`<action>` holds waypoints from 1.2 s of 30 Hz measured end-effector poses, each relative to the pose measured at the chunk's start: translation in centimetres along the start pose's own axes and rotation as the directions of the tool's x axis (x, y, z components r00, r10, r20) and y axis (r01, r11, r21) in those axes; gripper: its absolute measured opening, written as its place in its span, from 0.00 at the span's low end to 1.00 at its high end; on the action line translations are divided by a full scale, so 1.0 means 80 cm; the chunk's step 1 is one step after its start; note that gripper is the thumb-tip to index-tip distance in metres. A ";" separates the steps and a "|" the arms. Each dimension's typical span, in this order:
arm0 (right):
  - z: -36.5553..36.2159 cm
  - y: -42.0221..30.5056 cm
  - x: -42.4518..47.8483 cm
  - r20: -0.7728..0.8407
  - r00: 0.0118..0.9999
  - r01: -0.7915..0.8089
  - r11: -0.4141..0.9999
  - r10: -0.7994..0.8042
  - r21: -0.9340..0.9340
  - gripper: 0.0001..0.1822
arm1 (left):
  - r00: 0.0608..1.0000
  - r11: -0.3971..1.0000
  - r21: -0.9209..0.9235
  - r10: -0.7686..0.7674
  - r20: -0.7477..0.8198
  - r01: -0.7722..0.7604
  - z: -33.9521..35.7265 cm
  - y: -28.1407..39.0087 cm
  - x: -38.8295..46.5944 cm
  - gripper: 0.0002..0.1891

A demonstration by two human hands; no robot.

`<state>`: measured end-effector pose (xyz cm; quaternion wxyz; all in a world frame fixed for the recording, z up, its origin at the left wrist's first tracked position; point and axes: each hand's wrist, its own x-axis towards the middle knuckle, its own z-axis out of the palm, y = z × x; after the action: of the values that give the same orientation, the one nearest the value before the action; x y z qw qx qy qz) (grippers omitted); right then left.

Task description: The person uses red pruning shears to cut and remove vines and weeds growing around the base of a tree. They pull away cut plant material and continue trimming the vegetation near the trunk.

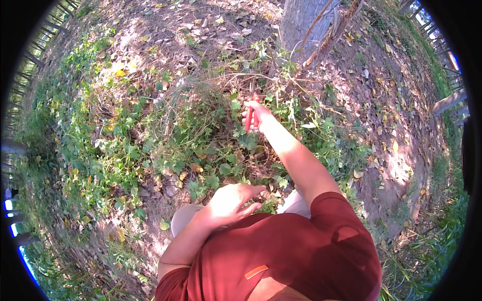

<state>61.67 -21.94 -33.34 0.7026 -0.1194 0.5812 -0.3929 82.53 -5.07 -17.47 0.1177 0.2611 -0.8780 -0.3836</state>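
My right hand (257,114) reaches forward and grips red-handled pruning shears (249,118). Their metal blades (252,87) point away from me, just below a thin, dry stem (241,75); whether they touch it I cannot tell. Around the shears grow low green leafy weeds (211,124), tangled with dry stalks. Close to my body, my left hand (235,201) hovers near my knee with its fingers apart, holding nothing that I can see. Below its fingertips are leaves and bare soil.
A thick grey tree trunk (305,26) rises ahead, right of the shears. A brown woody stem (331,35) leans against or beside it. Fallen leaves cover the soil on both sides. At the far right lies or stands a pale trunk (450,101).
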 end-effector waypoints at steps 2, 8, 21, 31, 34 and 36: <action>0.004 -0.009 0.016 0.025 0.999 0.045 0.998 -0.046 0.044 0.18 | 0.994 0.997 0.077 -0.019 0.110 0.010 -0.002 -0.006 -0.006 0.21; 0.014 -0.035 0.031 0.059 0.975 0.203 0.964 -0.216 0.174 0.13 | 0.996 0.996 0.027 -0.084 0.041 0.082 -0.009 -0.002 -0.024 0.21; -0.005 0.029 -0.012 0.014 0.991 0.136 0.985 -0.135 -0.105 0.10 | 0.981 0.995 0.034 -0.093 0.170 0.089 -0.001 -0.009 -0.010 0.23; -0.014 0.032 -0.149 0.349 0.931 0.089 0.994 -0.107 0.067 0.21 | 0.951 0.951 -0.110 -0.271 0.147 0.288 0.014 -0.040 0.016 0.21; -0.032 0.032 -0.201 0.416 0.870 0.195 0.961 -0.263 0.198 0.21 | 0.889 0.840 -0.292 -0.415 0.195 0.456 0.021 -0.057 0.022 0.21; -0.044 0.043 -0.220 0.420 0.859 0.212 0.950 -0.293 0.229 0.20 | 0.862 0.798 -0.329 -0.485 0.146 0.505 0.029 -0.070 0.025 0.22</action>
<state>59.56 -6.50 -23.79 0.7675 -0.2200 0.3456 -0.4930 82.03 -7.95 -23.16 0.0347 0.4448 -0.6977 -0.5605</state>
